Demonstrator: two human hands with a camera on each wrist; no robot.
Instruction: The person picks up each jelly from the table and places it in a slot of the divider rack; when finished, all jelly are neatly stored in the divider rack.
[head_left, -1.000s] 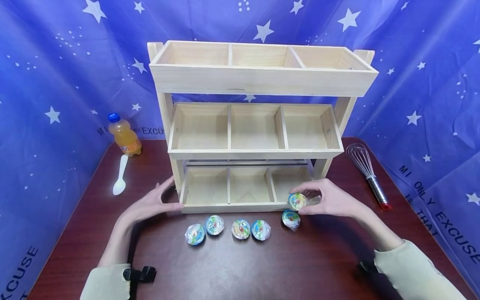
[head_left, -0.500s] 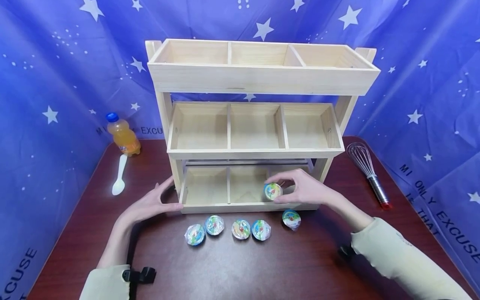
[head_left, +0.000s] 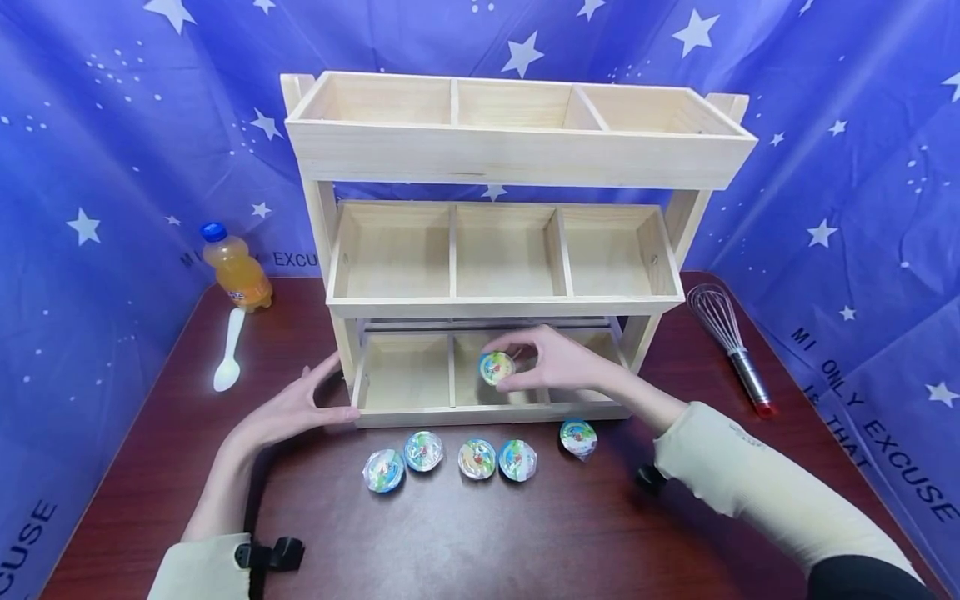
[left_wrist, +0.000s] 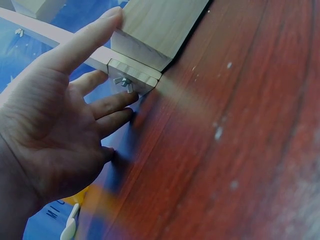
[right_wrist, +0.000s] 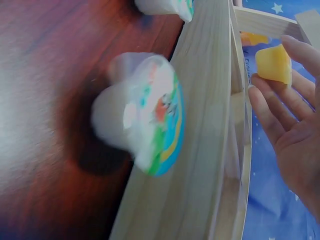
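My right hand [head_left: 551, 362] pinches a small jelly cup [head_left: 497, 367] between thumb and fingers, over the middle compartment of the rack's lowest tier. Its yellow filling shows in the right wrist view, where the held jelly cup [right_wrist: 273, 64] sits at the fingertips. At the lower left corner of the wooden rack [head_left: 517, 157], my left hand [head_left: 288, 412] rests with thumb and fingers spread. In the left wrist view its thumb touches the front board [left_wrist: 160, 30] and its fingers lie by the leg's foot. Several foil-lidded jelly cups [head_left: 477, 459] lie before the rack.
An orange drink bottle [head_left: 237, 267] and a white spoon [head_left: 228, 350] are at the left. A whisk [head_left: 731, 346] lies to the right of the rack. A blue star-patterned curtain [head_left: 112, 167] surrounds the dark red table [head_left: 420, 542].
My right hand has carried the jelly cup leftward, from the rack's lower right front to above the lowest tier's middle compartment. My left hand stays at the rack's corner.
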